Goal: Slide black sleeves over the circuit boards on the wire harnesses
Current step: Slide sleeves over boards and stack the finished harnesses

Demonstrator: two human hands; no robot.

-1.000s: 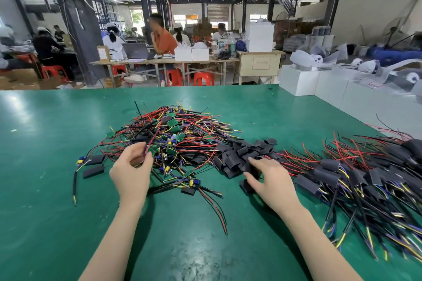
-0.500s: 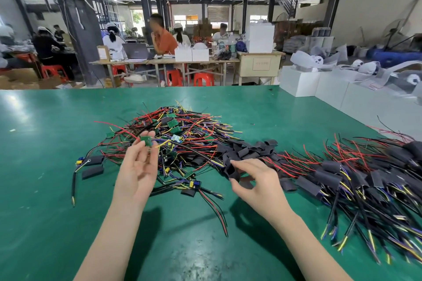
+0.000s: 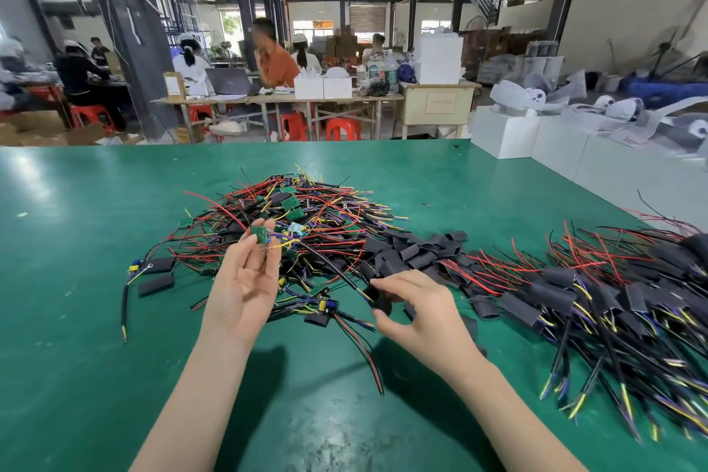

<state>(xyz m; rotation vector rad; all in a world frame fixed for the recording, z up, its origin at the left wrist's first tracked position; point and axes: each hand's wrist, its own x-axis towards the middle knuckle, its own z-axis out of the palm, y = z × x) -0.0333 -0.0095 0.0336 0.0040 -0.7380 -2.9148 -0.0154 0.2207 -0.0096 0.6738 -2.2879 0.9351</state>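
Note:
My left hand (image 3: 247,280) is raised above the green table, palm toward me, and pinches a small green circuit board (image 3: 261,234) at its fingertips. That board's wires trail right toward my other hand. My right hand (image 3: 419,312) pinches a short black sleeve (image 3: 376,297) between thumb and forefinger, its open end turned toward the black cable. Behind both hands lies a tangled pile of bare wire harnesses (image 3: 306,218) with green boards. Loose black sleeves (image 3: 413,251) are heaped just right of it.
A big heap of sleeved harnesses (image 3: 597,295) covers the table's right side. Two flat black sleeves (image 3: 155,274) and a stray cable lie at the left. White boxes (image 3: 509,134) stand past the far right edge of the green table (image 3: 76,318). Other people work at distant tables.
My left hand lifted a circuit board out of the pile and turned palm up. My right hand picked a black sleeve from the heap and brought it toward the board's wires.

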